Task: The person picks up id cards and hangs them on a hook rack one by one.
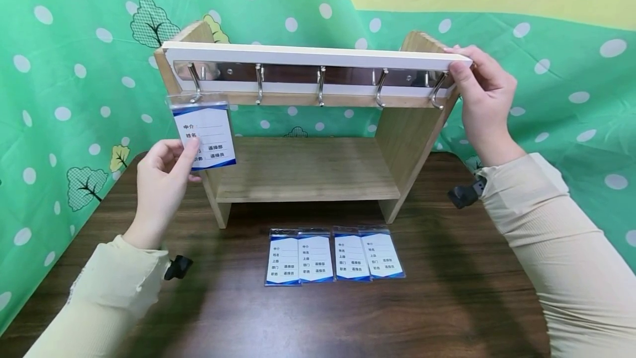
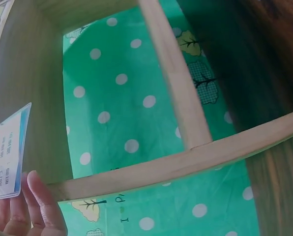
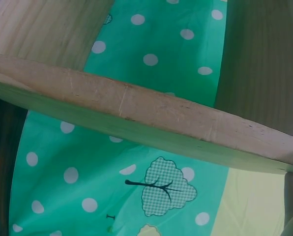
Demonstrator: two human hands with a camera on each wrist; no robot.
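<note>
My left hand [image 1: 166, 178] pinches a plastic-sleeved name badge [image 1: 211, 137], its thumb over the printed front. The badge's clear top edge is at the tip of the leftmost hook [image 1: 195, 83]; I cannot tell whether the hook passes through it. In the left wrist view, the fingers [image 2: 42, 196] are beside the badge's edge. My right hand [image 1: 489, 95] grips the right end of a white hook rail [image 1: 318, 55], thumb in front and fingers over the top. The rail runs across the top front of a wooden shelf [image 1: 308, 170].
Several similar badges [image 1: 315, 258] lie in a row on the dark wooden table [image 1: 238, 314] before the shelf. More metal hooks [image 1: 321, 86] stick out along the rail. A green dotted cloth [image 1: 74, 82] hangs behind and at the sides.
</note>
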